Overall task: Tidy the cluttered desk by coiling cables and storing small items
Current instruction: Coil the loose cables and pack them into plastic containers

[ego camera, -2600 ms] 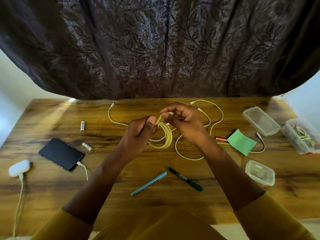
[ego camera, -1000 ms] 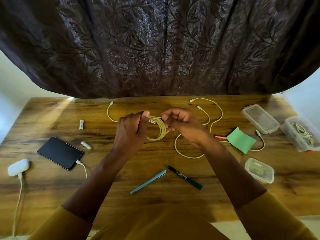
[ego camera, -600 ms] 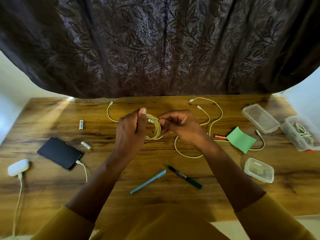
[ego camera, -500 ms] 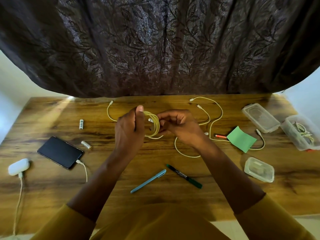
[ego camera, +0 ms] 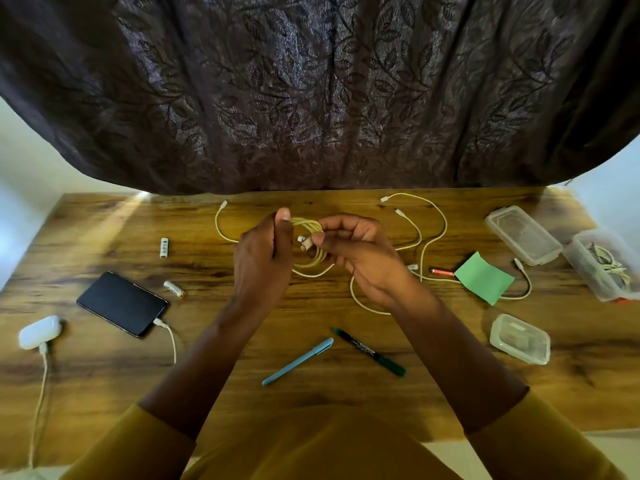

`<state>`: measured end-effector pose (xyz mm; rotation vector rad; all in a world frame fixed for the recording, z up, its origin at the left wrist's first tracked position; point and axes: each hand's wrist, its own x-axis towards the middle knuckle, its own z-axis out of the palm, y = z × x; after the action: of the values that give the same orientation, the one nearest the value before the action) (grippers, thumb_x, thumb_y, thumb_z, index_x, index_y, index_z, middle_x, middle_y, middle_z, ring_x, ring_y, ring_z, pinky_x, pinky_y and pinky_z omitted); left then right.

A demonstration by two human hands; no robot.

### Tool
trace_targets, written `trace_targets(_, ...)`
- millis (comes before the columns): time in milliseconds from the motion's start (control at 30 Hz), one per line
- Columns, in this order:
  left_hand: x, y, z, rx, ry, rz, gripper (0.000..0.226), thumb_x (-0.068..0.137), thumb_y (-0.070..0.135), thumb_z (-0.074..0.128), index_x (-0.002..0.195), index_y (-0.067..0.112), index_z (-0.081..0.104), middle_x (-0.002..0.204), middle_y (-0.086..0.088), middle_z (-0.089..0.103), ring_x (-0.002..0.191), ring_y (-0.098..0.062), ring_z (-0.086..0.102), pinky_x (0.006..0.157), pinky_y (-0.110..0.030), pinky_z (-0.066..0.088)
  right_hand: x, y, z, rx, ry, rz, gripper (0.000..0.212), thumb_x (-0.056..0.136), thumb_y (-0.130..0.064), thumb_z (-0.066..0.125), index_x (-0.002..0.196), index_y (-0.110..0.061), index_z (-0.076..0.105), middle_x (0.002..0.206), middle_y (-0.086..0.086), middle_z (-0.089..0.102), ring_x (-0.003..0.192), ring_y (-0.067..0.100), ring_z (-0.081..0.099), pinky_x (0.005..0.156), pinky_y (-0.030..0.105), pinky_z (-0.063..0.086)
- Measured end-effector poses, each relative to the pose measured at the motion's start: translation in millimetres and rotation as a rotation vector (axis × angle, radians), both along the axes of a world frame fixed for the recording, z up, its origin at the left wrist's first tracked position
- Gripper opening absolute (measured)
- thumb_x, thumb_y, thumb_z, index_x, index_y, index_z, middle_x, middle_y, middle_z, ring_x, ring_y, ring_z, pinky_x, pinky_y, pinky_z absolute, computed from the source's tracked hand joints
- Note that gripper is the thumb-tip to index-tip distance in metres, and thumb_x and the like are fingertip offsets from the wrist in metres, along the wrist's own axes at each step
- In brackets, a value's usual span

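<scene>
Above the middle of the wooden worktop (ego camera: 104, 372), both hands hold a coiled yellowish cable (ego camera: 313, 242) between them. The left hand (ego camera: 263, 258) grips the left side of the coil, its fingers (ego camera: 282, 220) curled round the loops with the thumb tip raised at the top. The right hand (ego camera: 360, 254) pinches the coil from the right, its fingers (ego camera: 332, 225) bent over the strands beside a white plug (ego camera: 304, 240) at the cable's end. A free stretch of this cable trails off to the left and ends near the dark curtain (ego camera: 311, 91).

A second white cable (ego camera: 429, 237) lies loose on the worktop to the right of the hands, partly under a green paper note (ego camera: 485, 278), with a small red item (ego camera: 441, 271) just beside the note. Further right sit a clear lid (ego camera: 523, 235), a clear box (ego camera: 602, 265) with a coiled cable inside, and a smaller closed clear box (ego camera: 519, 339) nearer the person.

On the left lie two white batteries (ego camera: 164, 247), well apart, a black phone (ego camera: 121, 303) with a cable plugged in, and a white charger (ego camera: 40, 332). Near the person lie a blue pen (ego camera: 298, 361) and a green marker (ego camera: 369, 351), their tips close together.
</scene>
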<state>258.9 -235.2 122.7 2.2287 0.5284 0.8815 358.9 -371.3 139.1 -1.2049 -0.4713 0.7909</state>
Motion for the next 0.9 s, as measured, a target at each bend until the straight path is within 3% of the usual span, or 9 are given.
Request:
trace_targets(167,2,1,4,-0.135,0.008,-0.080,0.052,0.113,0.035,0.034,0.076,0.007,0.058,0.061,-0.009,0.059,0.055,-0.023,0.055,0.052,-0.043,0.039,2,-3,2,0.160,0.238,0.129,0.042,0.089,-0.002,0.064,0.131,-0.005,0.061,0.094,0.015,0.071,0.081,0.019,0.069,0.072,0.026,0.057)
trace_targets(267,5,2,9,-0.132,0.017,-0.105,0.047,0.112,0.039,0.033,0.072,0.020,0.052,0.060,0.000,0.055,0.053,-0.018,0.052,0.051,-0.041,0.038,3,-3,-1,0.269,0.365,0.203,0.046,0.088,-0.001,0.063,0.133,-0.006,0.060,0.093,0.013,0.066,0.085,0.018,0.067,0.078,0.028,0.058)
trace_targets(367,8,3,10,-0.161,0.043,-0.108,0.045,0.113,0.038,0.035,0.071,0.027,0.049,0.058,0.006,0.051,0.051,-0.008,0.047,0.050,-0.036,0.036,6,-3,-1,0.289,0.428,0.215,0.047,0.086,-0.004,0.062,0.133,-0.005,0.061,0.095,0.011,0.067,0.083,0.017,0.068,0.076,0.027,0.057)
trace_targets(467,9,6,6,-0.258,0.032,-0.168,0.048,0.112,0.036,0.040,0.071,0.015,0.055,0.057,0.006,0.051,0.050,-0.006,0.045,0.049,-0.031,0.034,10,-2,-1,0.194,0.346,0.148,0.035,0.090,-0.012,0.065,0.125,-0.006,0.066,0.095,0.006,0.068,0.078,0.015,0.067,0.071,0.024,0.055)
trace_targets(533,8,8,4,-0.378,0.027,-0.244,0.049,0.111,0.037,0.044,0.070,0.015,0.058,0.054,0.004,0.050,0.047,-0.010,0.045,0.046,-0.032,0.032,12,-2,-3,0.096,0.203,0.065,0.027,0.095,-0.010,0.065,0.121,-0.005,0.067,0.092,-0.001,0.070,0.075,0.013,0.067,0.067,0.022,0.054)
trace_targets(633,5,14,7,-0.560,0.091,-0.274,0.046,0.108,0.037,0.050,0.073,0.014,0.069,0.050,0.000,0.052,0.042,-0.011,0.044,0.042,-0.022,0.032,13,-3,-5,-0.035,0.041,0.013,0.028,0.096,-0.009,0.066,0.124,-0.006,0.064,0.087,-0.002,0.071,0.074,0.011,0.068,0.062,0.019,0.049)
trace_targets(733,-1,20,10,-0.663,0.142,-0.271,0.041,0.104,0.039,0.056,0.087,0.009,0.078,0.063,-0.019,0.057,0.047,-0.017,0.047,0.043,-0.022,0.035,14,-5,-10,-0.141,-0.083,0.012,0.029,0.096,-0.012,0.068,0.124,-0.005,0.067,0.088,0.003,0.073,0.074,0.011,0.066,0.052,0.017,0.037)
trace_targets(900,-9,28,13,-0.773,0.197,-0.268,0.024,0.104,0.025,0.060,0.098,0.009,0.077,0.087,-0.011,0.075,0.055,-0.012,0.060,0.048,-0.026,0.047,18,-9,-13,-0.173,-0.135,0.016,0.024,0.097,-0.006,0.066,0.119,0.003,0.070,0.087,0.009,0.072,0.065,0.007,0.061,0.043,0.014,0.033)
